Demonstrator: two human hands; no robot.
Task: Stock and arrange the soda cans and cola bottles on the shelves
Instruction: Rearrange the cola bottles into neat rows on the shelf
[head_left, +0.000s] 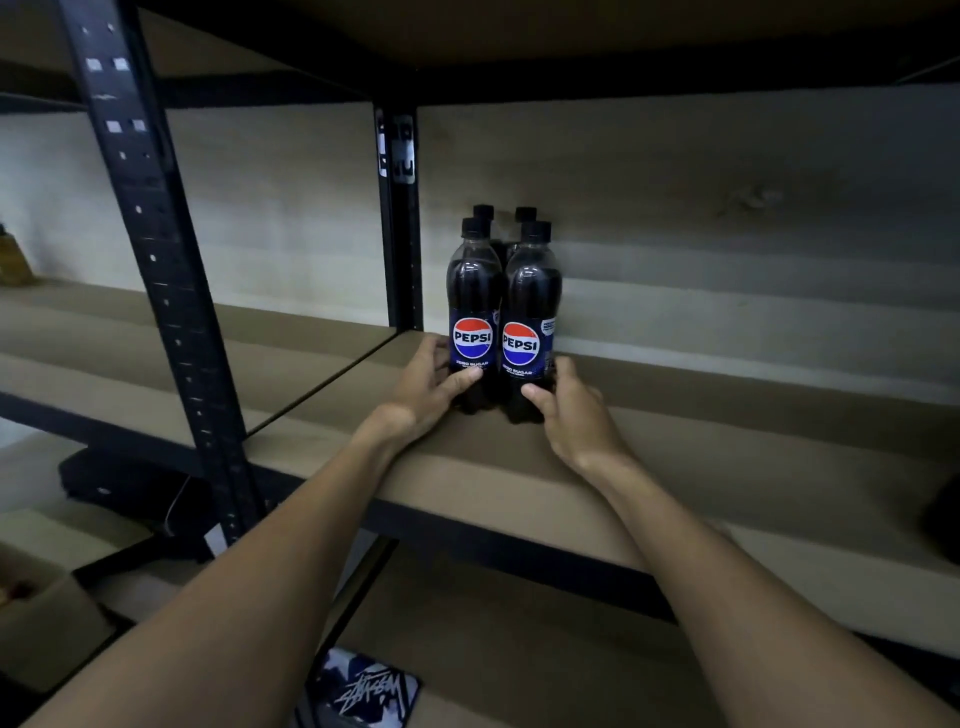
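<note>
**Black cola bottles, both hands on the front pair**

Brown board forms the shelf (675, 457) that my two forearms reach across. My left hand (428, 387) grips the lower part of the front-left bottle (474, 306). Its thumb lies across the front just under the Pepsi Zero Sugar label, and its fingers curl round the bottle's left side. My right hand (574, 415) grips the front-right bottle (531, 312) the same way, thumb on the front near the base and fingers wrapped round the right side.

Both bottles stand upright with their bases at the board. They touch one another between the hands, labels facing me. Straight beyond the hands, two rear bottles (483, 213) stand tight behind the front pair; only their black caps and shoulders show.

Just beyond and left of my left hand rises a black rear post (400, 249), with the pale wall (701, 218) behind it. A front post (156, 260), also black, stands well left of that hand. Below my forearms, on a lower shelf, lies a blue-and-white printed item (363, 688).
</note>
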